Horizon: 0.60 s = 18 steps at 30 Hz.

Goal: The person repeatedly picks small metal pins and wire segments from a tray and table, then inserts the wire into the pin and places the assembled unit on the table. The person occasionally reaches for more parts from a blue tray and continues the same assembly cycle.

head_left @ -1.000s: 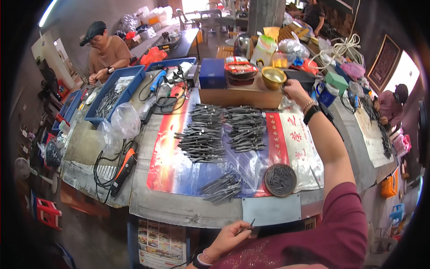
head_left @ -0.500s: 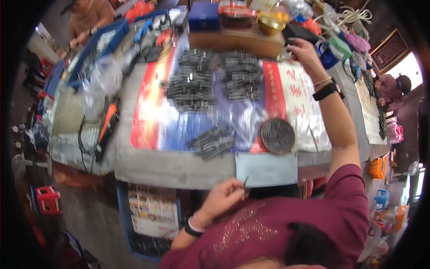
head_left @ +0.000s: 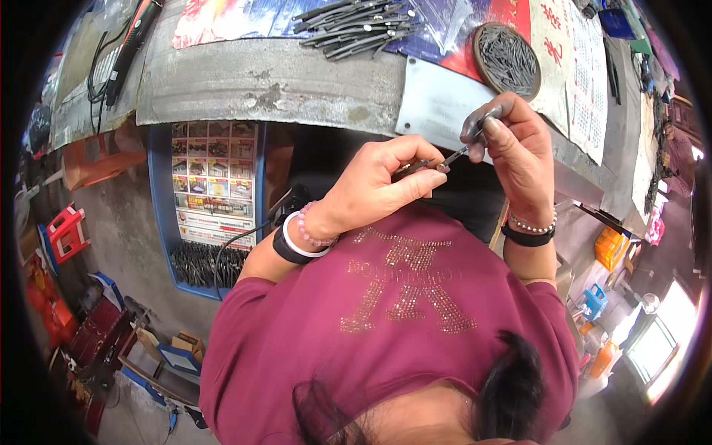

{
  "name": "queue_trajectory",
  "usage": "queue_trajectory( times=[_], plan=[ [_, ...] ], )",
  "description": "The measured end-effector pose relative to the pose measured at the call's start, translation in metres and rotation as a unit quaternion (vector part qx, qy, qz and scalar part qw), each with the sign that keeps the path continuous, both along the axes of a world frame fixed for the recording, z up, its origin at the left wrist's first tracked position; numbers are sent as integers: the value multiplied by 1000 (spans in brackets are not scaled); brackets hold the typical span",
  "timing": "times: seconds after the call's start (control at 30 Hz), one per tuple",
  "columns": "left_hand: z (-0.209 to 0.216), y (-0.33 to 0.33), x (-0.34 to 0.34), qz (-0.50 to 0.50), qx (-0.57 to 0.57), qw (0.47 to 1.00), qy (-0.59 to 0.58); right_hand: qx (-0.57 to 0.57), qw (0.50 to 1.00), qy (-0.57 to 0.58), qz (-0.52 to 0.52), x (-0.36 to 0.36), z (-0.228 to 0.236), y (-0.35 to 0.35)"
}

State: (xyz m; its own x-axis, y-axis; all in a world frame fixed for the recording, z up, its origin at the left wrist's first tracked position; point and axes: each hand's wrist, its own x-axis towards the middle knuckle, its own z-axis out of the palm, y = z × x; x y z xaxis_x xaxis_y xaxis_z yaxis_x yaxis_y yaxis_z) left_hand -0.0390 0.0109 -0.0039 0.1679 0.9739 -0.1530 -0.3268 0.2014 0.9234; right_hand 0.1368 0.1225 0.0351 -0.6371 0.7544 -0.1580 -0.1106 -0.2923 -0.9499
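The slim held piece point(head_left: 457, 154) has a metallic glint; the dark strips point(head_left: 356, 31) look mostly matt. The desk point(head_left: 222, 85) is rough and scuffed, its printed sheet point(head_left: 248, 26) glossy plastic. The pale plate point(head_left: 434, 104) is smooth with a soft sheen. Matt cloth makes the shirt point(head_left: 259, 356), its studs point(head_left: 406, 256) glittering. The stool point(head_left: 68, 221) looks like smooth plastic, the poster point(head_left: 216, 174) like paper.

Maroon shirt point(head_left: 274, 348), glittering studs point(head_left: 404, 308), 2 beaded bracelets point(head_left: 302, 228).

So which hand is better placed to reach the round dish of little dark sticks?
Probably the right hand: it's just below the round dish in the view, while the left hand is farther off. Both seem busy pinching a slim piece, though.
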Motion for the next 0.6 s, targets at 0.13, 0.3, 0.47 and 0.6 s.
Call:
queue_trajectory(
  times=[0.13, 0.3, 0.47, 0.6],
  plan=[
    [4, -10, 7, 15, 17, 999, 35, -87, 996, 30, -14, 5, -10, -17],
    [4, -20, 13, 35, 58, 993, 100, -60, 997, 29, 27, 17, -7, -22],
    [8, -26, 17, 40, 60, 991, 113, 5, 997, -10, 73, 31, 5, -30],
    [13, -28, 16, 9, 61, 988, 143, -27, 997, -7, 73, 38, 12, -34]
  ],
)
